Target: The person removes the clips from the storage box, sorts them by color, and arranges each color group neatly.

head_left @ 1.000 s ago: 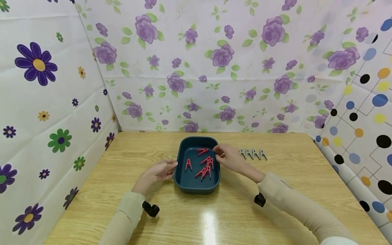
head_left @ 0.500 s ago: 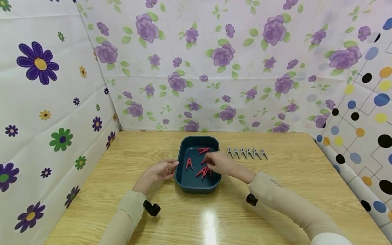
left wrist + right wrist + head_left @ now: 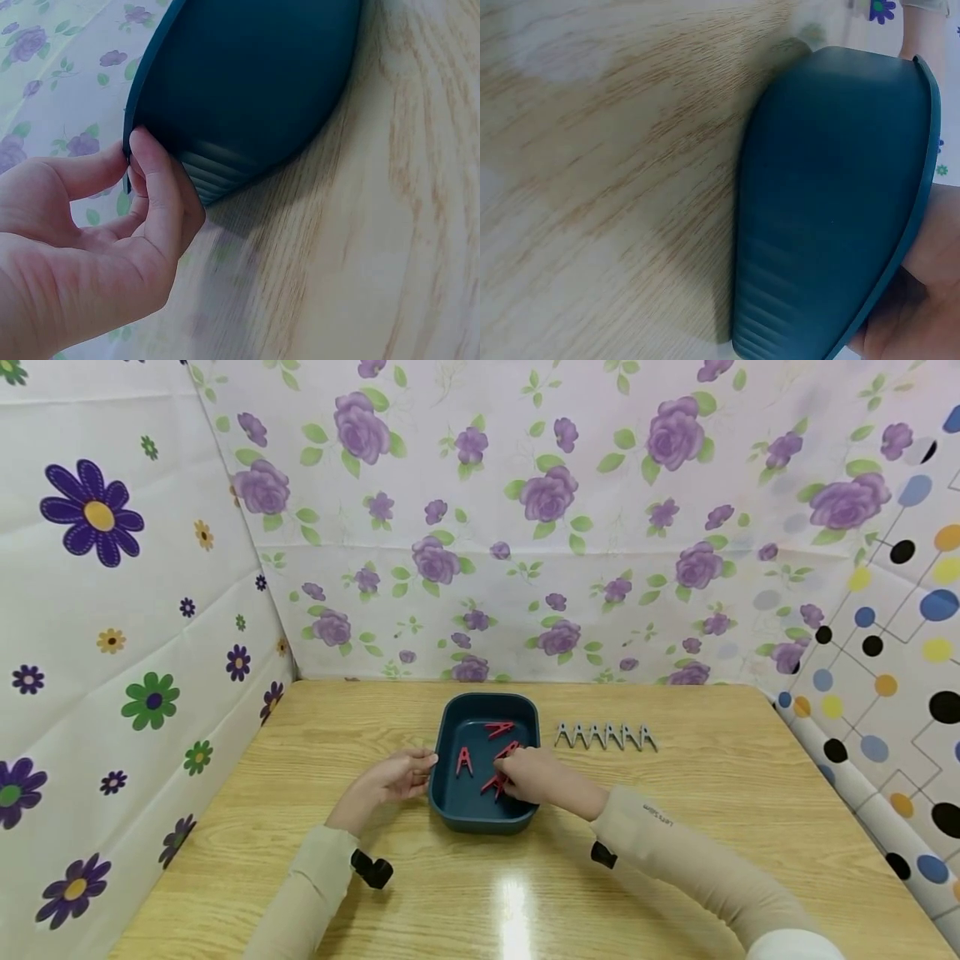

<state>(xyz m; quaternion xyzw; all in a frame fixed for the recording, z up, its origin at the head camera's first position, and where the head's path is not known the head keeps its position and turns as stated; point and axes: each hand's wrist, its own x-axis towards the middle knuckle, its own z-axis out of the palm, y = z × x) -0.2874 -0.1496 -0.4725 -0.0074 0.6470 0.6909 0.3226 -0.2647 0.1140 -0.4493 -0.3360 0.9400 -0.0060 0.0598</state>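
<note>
A dark teal plastic bin (image 3: pixel 483 822) stands on the table with several red clothespins (image 3: pixel 464 761) lying inside. My left hand (image 3: pixel 401 777) pinches the bin's left rim between thumb and fingers, as the left wrist view shows up close (image 3: pixel 112 225). Over the bin's right side, my right hand (image 3: pixel 536 775) reaches down with bent fingers among the red clothespins. Its fingertips are hidden, and I cannot tell whether they grip a clothespin. In the right wrist view, the bin's outer wall (image 3: pixel 825 195) covers most of that hand (image 3: pixel 922 300).
Several grey clothespins (image 3: pixel 606 736) lie in a neat row on the wooden table (image 3: pixel 675 827), right of the bin. A flowered cloth wall (image 3: pixel 480 527) rises along the table's back edge, with patterned cloths at both sides.
My right hand has moved from the bin's right rim down and leftward into the red clothespins. The whole grey row is uncovered. My left hand has stayed on the rim.
</note>
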